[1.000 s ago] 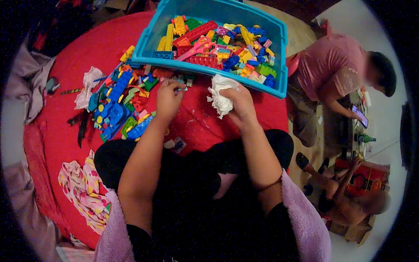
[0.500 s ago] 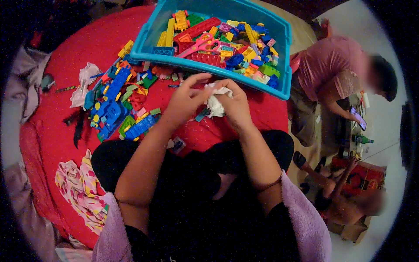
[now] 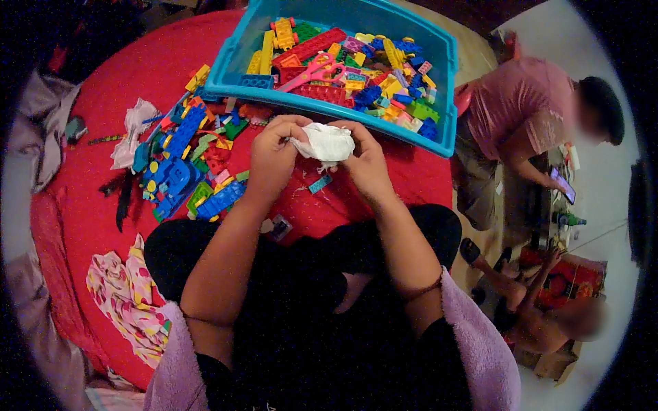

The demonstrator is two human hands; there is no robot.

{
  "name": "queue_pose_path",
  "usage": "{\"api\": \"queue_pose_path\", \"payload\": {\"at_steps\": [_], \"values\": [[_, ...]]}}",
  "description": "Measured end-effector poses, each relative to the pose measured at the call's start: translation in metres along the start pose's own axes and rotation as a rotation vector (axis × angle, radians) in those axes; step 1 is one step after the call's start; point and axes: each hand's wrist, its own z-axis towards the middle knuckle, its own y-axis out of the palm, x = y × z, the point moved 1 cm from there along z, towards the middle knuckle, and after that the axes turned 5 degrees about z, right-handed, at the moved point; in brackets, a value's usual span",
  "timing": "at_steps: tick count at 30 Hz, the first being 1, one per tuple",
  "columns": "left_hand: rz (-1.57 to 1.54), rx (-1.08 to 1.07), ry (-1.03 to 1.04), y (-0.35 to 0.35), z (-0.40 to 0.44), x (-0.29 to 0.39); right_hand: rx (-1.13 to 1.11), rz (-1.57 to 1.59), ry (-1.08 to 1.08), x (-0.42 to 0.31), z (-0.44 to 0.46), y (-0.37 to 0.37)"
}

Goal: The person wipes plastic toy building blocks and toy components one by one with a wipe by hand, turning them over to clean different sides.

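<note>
A crumpled white tissue (image 3: 327,143) is stretched between my two hands, just in front of the blue bin (image 3: 329,108). My left hand (image 3: 277,145) pinches its left end, and my right hand (image 3: 364,156) grips the right end with thumb and fingers. Below the tissue, a teal toy brick (image 3: 320,183) lies on the red cloth (image 3: 295,212). Colourful bricks fill the bin, with pink scissors (image 3: 317,72) on top of them.
A heap of toy bricks (image 3: 181,171) spreads over the cloth at the left. Patterned fabric (image 3: 123,294) lies near my left knee. To the right, one person (image 3: 521,103) bends over holding a phone (image 3: 563,185); another person (image 3: 541,325) is lower down.
My hands have moved apart, and the tissue, bunched up near my right hand before, is now spread between both. The teal brick shows more fully.
</note>
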Motion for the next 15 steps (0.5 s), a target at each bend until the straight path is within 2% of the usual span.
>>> {"api": "queue_pose_path", "payload": {"at_steps": [3,5,6,7,8,9,11,12,13,14,15], "values": [[0.123,-0.033,0.022,-0.004,0.002,0.011,0.076,0.098,0.032,-0.001,0.000,-0.001],[0.099,0.161,0.089,-0.009,0.003,0.011,0.109,-0.073,-0.148,0.004,0.001,-0.005],[0.139,0.190,0.090,-0.013,0.004,0.020,0.110,-0.073,-0.148,0.005,0.001,-0.005],[0.140,0.188,0.090,-0.013,0.005,0.024,0.121,-0.199,-0.226,0.005,0.001,-0.005],[0.211,0.083,0.180,-0.010,0.005,0.029,0.130,-0.326,-0.304,0.005,0.000,-0.005],[0.281,-0.022,0.269,-0.006,0.005,0.033,0.130,-0.326,-0.304,0.005,0.000,-0.005],[0.352,-0.092,0.275,0.006,-0.001,0.034,0.128,-0.425,-0.394,0.003,-0.001,-0.003],[0.298,-0.174,0.182,0.010,-0.004,0.028,0.123,-0.426,-0.392,0.002,-0.002,-0.002],[0.243,-0.258,0.091,0.012,-0.006,0.024,0.117,-0.225,-0.258,0.002,-0.002,-0.003],[0.229,-0.241,0.066,0.012,-0.007,0.021,0.113,-0.024,-0.123,0.001,-0.002,-0.003],[0.228,-0.242,0.069,0.012,-0.006,0.021,0.116,-0.025,-0.125,-0.002,-0.002,-0.002]]}}
